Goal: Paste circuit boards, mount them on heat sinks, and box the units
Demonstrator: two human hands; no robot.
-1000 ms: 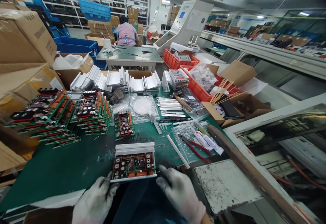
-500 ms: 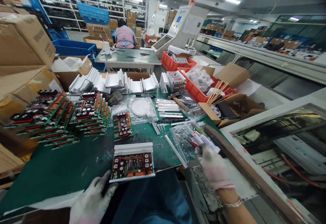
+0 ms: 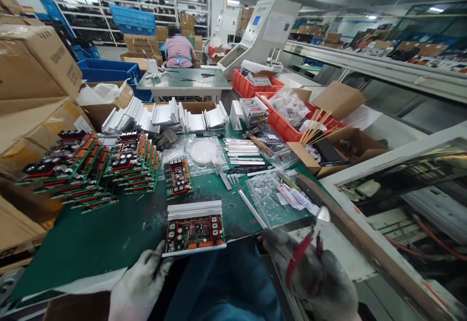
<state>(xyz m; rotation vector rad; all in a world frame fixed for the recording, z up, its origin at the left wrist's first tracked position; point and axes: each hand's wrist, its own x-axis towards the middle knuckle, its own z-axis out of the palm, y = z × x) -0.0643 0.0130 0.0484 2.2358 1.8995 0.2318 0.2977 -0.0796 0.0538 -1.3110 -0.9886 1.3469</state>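
Left hand (image 3: 140, 279), gloved: fingertips at the near left corner of the housing (image 3: 195, 209); whether they pinch it, cannot tell.

Right hand (image 3: 330, 279), gloved, blurred: clamped on red-handled pliers (image 3: 299, 258), right of the housing and apart from it, tips upward.

Handling, by judgement: left hand best kept steady at the corner; plier tips kept clear of the components; a settled grip on the handles wanted before any squeeze.

Circuit board (image 3: 197, 233): face up within the housing, at the near edge of the desk (image 3: 134, 226). Dense; red-trimmed square parts at both ends, orange pieces along the near side. Housing pale metal, ribbed beyond the board.

White strip (image 3: 251, 209): right of the housing, slanting.

Single board (image 3: 178, 177): just beyond the housing.

Stacked boards (image 3: 134, 160): beyond the housing, leftward.

Metal profiles (image 3: 166, 113): farthest beyond the housing.
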